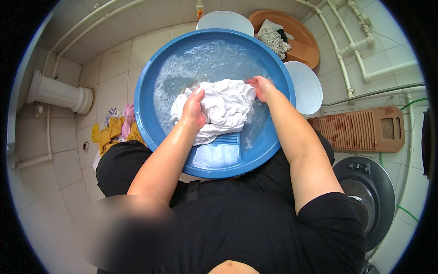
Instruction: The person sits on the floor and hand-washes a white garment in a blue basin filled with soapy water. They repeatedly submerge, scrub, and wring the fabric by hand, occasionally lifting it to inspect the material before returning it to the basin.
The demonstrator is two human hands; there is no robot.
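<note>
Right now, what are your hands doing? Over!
Left hand gripping white cloth, fingers closed on it. Right hand clutching its far edge. Cloth bunched in soapy blue basin. Nothing in the way.

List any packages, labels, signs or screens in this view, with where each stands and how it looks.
Bottle: at the top edge behind the blue basin, only its lower part in view, white with an orange band that may be a label.
No other packages, signs or screens show.

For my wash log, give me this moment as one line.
left hand: grips white cloth | right hand: grips same cloth | blue basin: soapy water | floor: coloured clothes
</note>
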